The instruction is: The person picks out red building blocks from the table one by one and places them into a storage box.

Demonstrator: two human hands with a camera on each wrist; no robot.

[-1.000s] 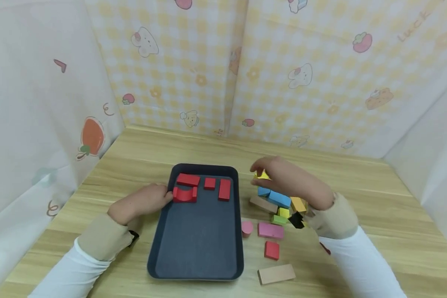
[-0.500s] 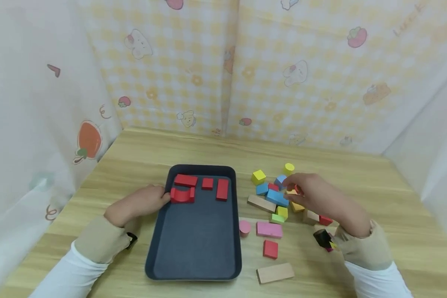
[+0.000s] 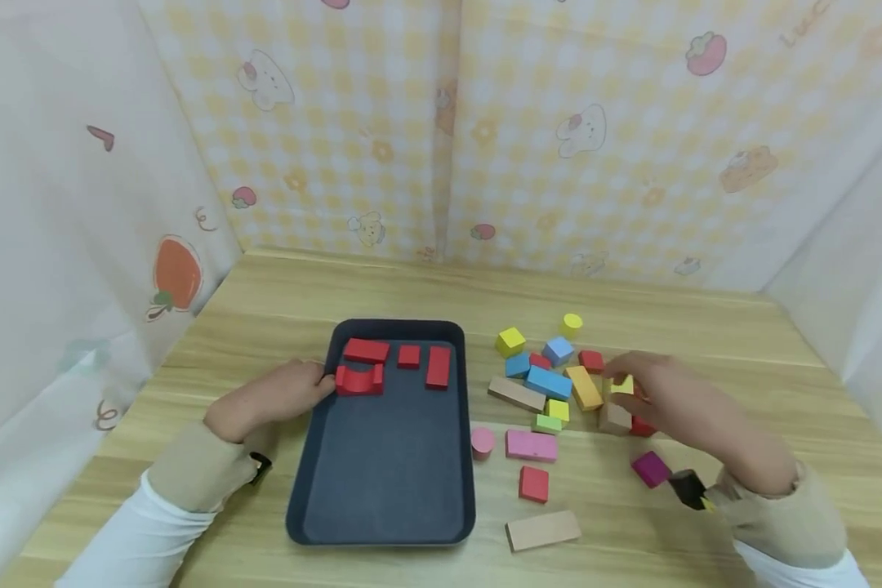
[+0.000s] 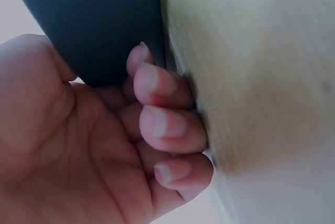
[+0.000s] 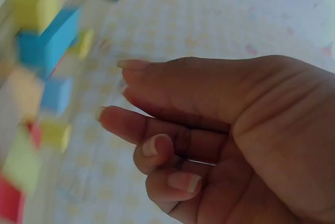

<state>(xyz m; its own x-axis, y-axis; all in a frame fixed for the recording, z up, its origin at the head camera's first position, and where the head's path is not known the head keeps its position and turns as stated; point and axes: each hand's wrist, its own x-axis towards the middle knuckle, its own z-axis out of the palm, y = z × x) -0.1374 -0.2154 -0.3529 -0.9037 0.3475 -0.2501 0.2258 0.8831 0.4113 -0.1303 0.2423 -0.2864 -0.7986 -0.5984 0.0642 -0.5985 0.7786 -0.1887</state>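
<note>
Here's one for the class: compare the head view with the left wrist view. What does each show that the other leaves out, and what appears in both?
Only the head view shows the right hand, the red blocks inside the tray, the loose blocks beside it and the patterned cloth behind.

Only the left wrist view shows the palm and fingernails.

Both show the left hand at the side of the dark tray, and the wooden table.

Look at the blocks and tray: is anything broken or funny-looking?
I see nothing broken or spilled. One maybe-odd thing: the tray holds only red blocks, yet a squarish red block lies outside, on the table to its right.
</note>
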